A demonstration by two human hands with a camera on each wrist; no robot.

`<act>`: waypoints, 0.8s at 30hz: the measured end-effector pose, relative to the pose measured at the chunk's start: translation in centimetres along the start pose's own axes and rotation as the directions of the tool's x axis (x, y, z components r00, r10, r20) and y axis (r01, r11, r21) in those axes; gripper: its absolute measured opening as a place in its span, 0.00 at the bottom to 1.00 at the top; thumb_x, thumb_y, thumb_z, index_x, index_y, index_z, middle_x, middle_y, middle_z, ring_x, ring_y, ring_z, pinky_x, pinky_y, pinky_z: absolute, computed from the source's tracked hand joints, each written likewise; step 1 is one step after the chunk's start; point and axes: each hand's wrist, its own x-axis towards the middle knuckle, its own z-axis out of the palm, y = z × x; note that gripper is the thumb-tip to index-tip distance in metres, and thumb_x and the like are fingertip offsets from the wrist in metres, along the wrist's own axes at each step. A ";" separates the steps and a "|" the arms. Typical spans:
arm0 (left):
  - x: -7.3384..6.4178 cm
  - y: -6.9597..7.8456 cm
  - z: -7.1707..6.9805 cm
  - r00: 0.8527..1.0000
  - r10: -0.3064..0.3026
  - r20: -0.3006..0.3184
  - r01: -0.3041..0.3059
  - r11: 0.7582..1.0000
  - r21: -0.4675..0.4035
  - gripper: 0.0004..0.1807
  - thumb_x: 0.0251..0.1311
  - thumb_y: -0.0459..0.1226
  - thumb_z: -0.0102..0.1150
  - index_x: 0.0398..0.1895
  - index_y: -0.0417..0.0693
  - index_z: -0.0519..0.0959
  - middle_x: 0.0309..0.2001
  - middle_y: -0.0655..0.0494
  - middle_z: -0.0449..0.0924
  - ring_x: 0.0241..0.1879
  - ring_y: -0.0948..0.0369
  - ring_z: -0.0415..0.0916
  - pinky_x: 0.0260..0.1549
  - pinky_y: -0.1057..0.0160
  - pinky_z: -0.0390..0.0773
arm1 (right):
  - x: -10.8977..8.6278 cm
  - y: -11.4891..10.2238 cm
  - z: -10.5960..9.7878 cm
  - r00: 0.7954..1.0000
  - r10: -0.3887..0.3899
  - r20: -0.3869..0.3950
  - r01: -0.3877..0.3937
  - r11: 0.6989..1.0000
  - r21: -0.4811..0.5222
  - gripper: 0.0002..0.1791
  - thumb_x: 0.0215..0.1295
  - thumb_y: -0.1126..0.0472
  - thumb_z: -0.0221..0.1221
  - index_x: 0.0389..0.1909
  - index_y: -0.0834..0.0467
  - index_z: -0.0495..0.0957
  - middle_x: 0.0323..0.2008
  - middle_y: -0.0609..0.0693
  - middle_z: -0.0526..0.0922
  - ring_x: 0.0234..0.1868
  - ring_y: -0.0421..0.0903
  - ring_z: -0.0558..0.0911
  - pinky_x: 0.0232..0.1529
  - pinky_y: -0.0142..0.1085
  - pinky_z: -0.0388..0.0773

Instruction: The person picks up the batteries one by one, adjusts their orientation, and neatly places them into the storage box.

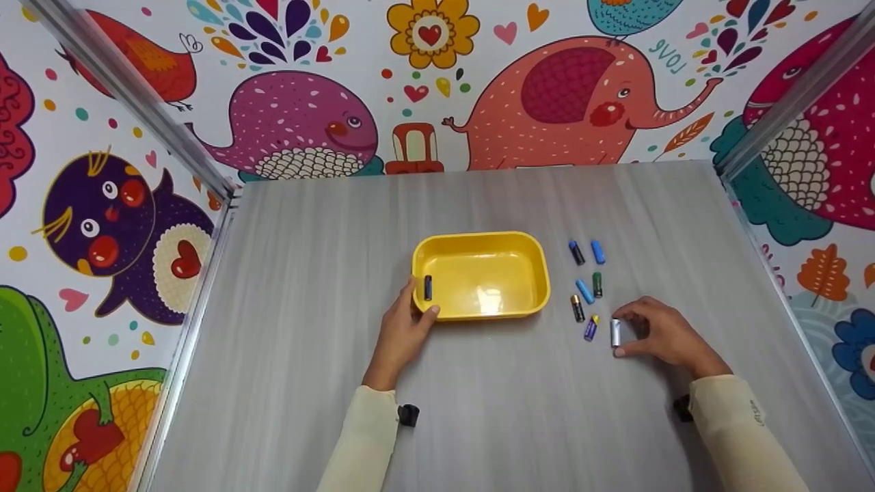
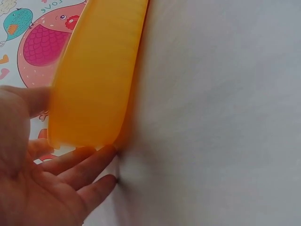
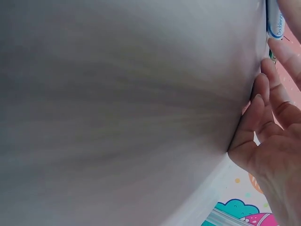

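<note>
A yellow tray [image 1: 478, 314] stands mid-table, with one dark battery [image 1: 428, 288] lying inside at its left end. My left hand [image 1: 405, 335] grips the tray's near left corner, thumb at the near side and fingers along the left end; the left wrist view shows the fingertips against the tray wall [image 2: 94, 70]. To the right, my right hand [image 1: 663, 335] pinches a silver battery [image 1: 616, 333] end to end between thumb and forefinger, close to the tabletop. Part of this battery [image 3: 275, 21] shows in the right wrist view, while the other fingers rest along the table.
Between tray and right hand lie several loose batteries: a black-and-blue one [image 1: 576, 253], two blue ones [image 1: 598, 251], a green one [image 1: 598, 285], a black-and-copper one [image 1: 577, 309] and a purple one [image 1: 591, 328]. Cartoon-printed walls [image 1: 424, 89] border the grey table [image 1: 307, 273].
</note>
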 end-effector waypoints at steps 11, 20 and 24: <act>-0.1 0.1 -0.1 1.000 -0.015 0.002 0.015 1.000 -0.013 0.44 0.71 0.54 0.58 0.83 0.54 0.51 0.79 0.48 0.59 0.77 0.51 0.59 0.75 0.47 0.61 | 0.0 -0.2 0.1 1.000 0.014 -0.003 -0.014 1.000 0.024 0.29 0.46 0.45 0.80 0.51 0.46 0.85 0.47 0.48 0.81 0.45 0.45 0.75 0.46 0.28 0.78; -0.1 0.4 0.0 0.999 -0.052 0.014 0.052 0.999 -0.004 0.44 0.71 0.55 0.58 0.83 0.55 0.51 0.80 0.52 0.58 0.78 0.53 0.58 0.76 0.48 0.60 | -0.1 -0.1 0.0 0.999 0.033 -0.038 -0.031 0.998 0.051 0.29 0.47 0.44 0.79 0.51 0.46 0.83 0.46 0.46 0.81 0.44 0.45 0.75 0.44 0.27 0.76; -0.1 0.3 -0.1 1.000 -0.021 0.003 0.021 1.000 0.005 0.43 0.71 0.54 0.58 0.83 0.52 0.52 0.79 0.49 0.60 0.77 0.51 0.60 0.75 0.48 0.62 | -0.3 -0.4 0.0 0.996 0.003 -0.089 0.003 0.998 0.065 0.29 0.46 0.47 0.80 0.50 0.48 0.83 0.43 0.47 0.82 0.42 0.46 0.75 0.41 0.28 0.76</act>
